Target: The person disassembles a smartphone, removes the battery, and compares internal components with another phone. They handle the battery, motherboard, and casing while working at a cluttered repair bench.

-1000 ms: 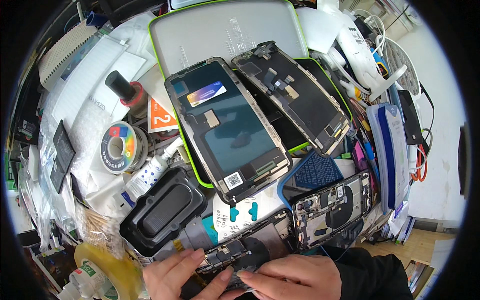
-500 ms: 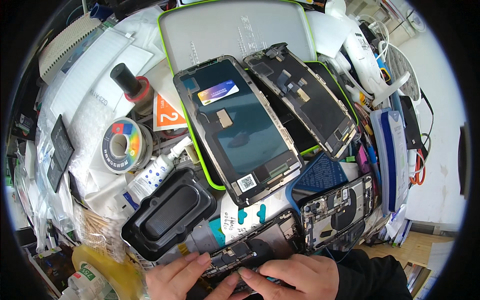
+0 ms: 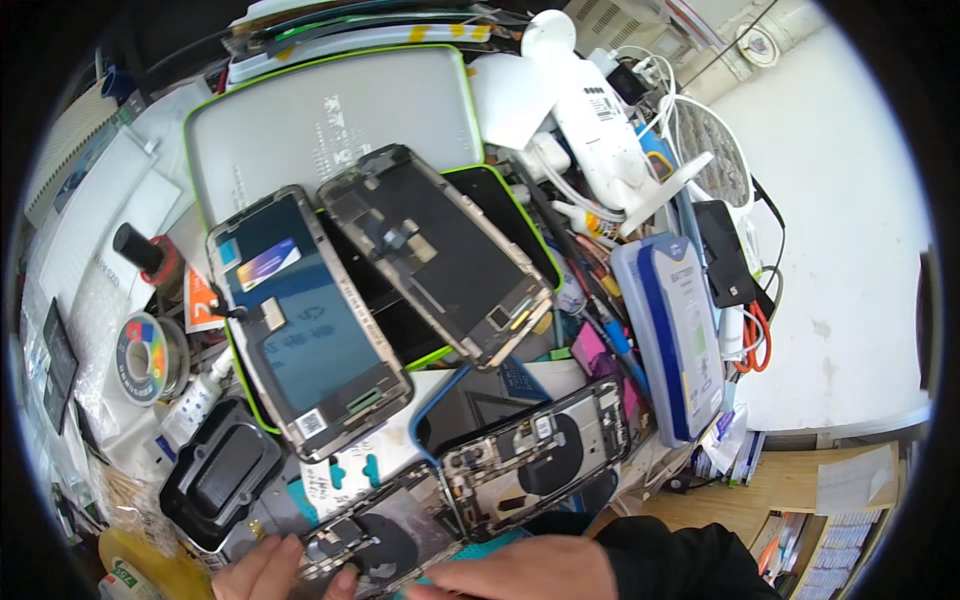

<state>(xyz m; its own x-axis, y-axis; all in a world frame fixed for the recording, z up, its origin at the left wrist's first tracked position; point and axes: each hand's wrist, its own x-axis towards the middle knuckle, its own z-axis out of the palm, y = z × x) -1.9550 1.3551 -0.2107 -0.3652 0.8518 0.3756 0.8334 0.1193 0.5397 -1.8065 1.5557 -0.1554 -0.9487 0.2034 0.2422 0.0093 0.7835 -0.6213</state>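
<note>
At the near edge of a crowded worktop [image 3: 860,300], the left hand [image 3: 262,572] and right hand [image 3: 525,578] rest flat, fingers loosely spread, gripping nothing, steadying an opened phone body [image 3: 385,540]; light, even pressure clear of its exposed parts seems wisest.

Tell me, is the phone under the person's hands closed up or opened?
Opened. The phone body between the left hand and right hand lies with no cover on it, its dark round coil and inner parts exposed.
</note>
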